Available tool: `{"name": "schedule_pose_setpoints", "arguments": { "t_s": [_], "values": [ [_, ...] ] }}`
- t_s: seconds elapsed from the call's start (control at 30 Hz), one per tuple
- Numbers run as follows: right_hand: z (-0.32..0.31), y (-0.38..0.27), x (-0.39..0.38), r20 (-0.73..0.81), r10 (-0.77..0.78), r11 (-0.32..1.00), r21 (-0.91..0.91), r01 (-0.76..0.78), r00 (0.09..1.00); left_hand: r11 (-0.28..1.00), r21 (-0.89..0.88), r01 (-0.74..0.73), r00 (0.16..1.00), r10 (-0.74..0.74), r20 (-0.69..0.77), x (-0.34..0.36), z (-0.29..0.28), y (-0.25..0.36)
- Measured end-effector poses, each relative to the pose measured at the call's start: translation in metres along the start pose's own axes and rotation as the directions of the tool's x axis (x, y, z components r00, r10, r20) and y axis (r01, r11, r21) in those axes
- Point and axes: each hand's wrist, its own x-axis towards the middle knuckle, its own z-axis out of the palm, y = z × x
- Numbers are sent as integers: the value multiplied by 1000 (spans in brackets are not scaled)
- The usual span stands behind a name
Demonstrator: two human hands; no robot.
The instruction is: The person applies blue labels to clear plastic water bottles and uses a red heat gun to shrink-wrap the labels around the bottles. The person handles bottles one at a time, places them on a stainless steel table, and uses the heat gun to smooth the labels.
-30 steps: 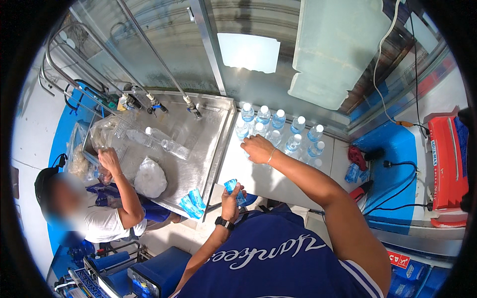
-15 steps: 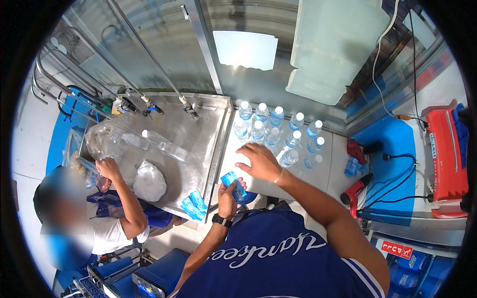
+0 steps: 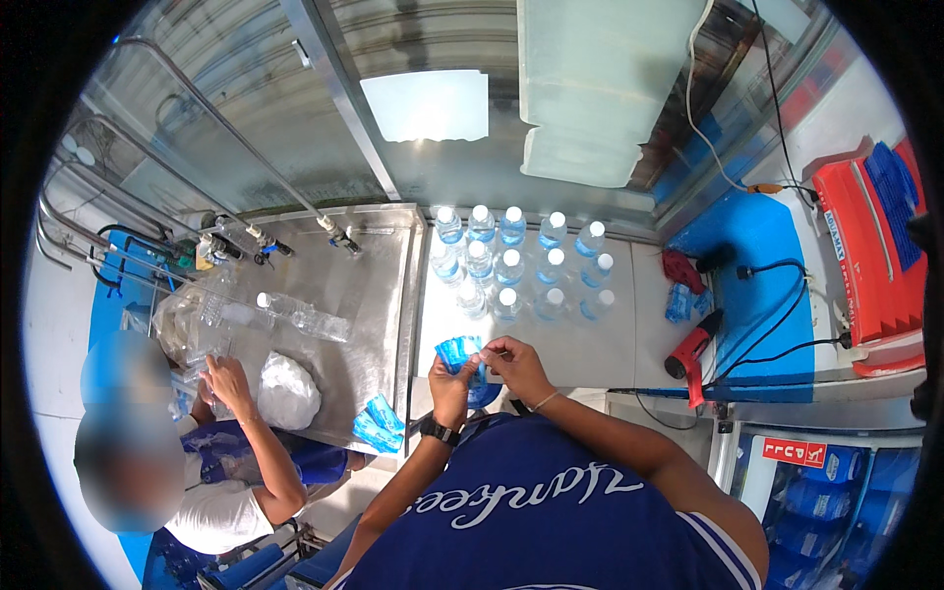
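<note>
Blue printed plastic labels (image 3: 456,351) fan out from my left hand (image 3: 449,395), its fingers closed on them, above the near edge of the white counter. My right hand (image 3: 519,370) has come up against them and pinches the edge of a label between thumb and fingertips. Just beyond both hands stand several clear water bottles (image 3: 508,264) with white caps, upright in rows on the counter. More blue labels (image 3: 379,423) lie on the near right corner of the steel sink tray (image 3: 406,324).
A clear bottle (image 3: 305,317) and a white plastic bundle (image 3: 288,391) lie in the tray. At left, a co-worker's hands (image 3: 228,385) are near clear plastic. A red heat gun (image 3: 691,356) with its cord rests at right, beside blue packets (image 3: 680,301) and a red cabinet (image 3: 865,256).
My right hand has drawn back from near the bottles to the labels in my left hand and now pinches one. Bottles at the right now stand in straighter rows. My view has shifted slightly.
</note>
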Motion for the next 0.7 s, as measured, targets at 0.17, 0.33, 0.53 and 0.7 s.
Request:
{"name": "schedule_pose_setpoints", "arguments": {
  "t_s": [0.17,0.33,0.53,0.7],
  "values": [
    [-4,4,-8,11,73,991,110,-74,997,998,-59,32,999,-30,19,-1,-3,-8],
    [-10,6,-7,110,116,992,-69,-108,987,996,14,89,996,-89,29,-7,-11,-17],
    [-19,0,-22,140,368,875,282,-393,919,998,17,66,997,-67,31,-21,-20,-20],
    [-32,-14,-28,156,381,787,462,-408,911,992,-11,130,991,-130,-23,-23,-37,-14]
  ]
}}
